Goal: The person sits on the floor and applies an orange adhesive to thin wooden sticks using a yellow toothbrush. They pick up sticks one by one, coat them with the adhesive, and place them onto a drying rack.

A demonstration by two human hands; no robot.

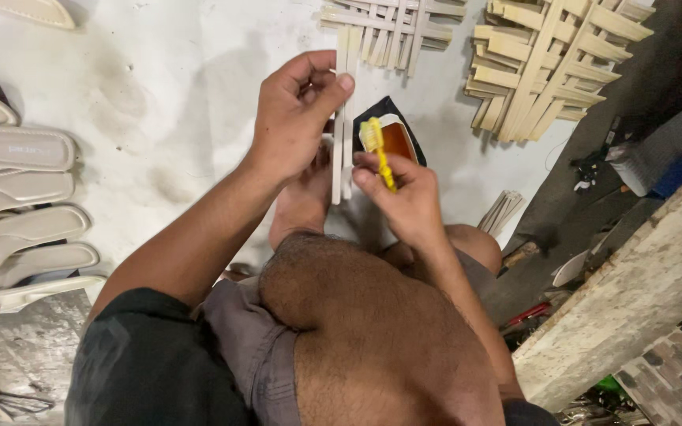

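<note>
Bare knee [341,308]; right hand [404,197] with yellow brush [376,150]; left hand [297,118] with strips [343,118]

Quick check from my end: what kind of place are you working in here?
Likely a small footwear workshop, worked on the floor. Pale shoe soles lie in a row, woven strap pieces lie ahead, and the right hand brushes from a glue tin onto pale strips in the left hand.

No packages, labels, signs or screens are in view.
</note>
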